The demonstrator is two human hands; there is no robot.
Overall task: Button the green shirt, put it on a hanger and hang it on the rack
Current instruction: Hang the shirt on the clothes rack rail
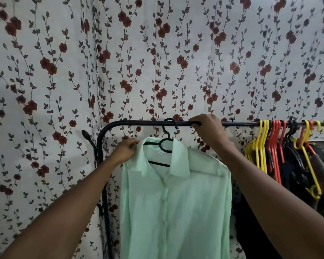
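The black rack (241, 124) carries, at its right end, a bunch of yellow hangers (260, 146), red hangers (274, 144) and dark clothes (295, 174), packed close together. Towards the left end of its rail hangs the green shirt (174, 212) on a black hanger (166, 144), whose hook sits over the rail. The shirt is pale mint, thin and slightly sheer, so the hanger's bar shows through the cloth. Its front placket is closed down the middle, the collar lies spread open, and the sleeves hang straight at the sides. No label or writing can be read on it. The left hand (124, 151) pinches the shirt's left shoulder beside the collar. The right hand (209, 130) curls its fingers over the rail just right of the hook, grasping it. Behind stands a flowered curtain (64, 71).
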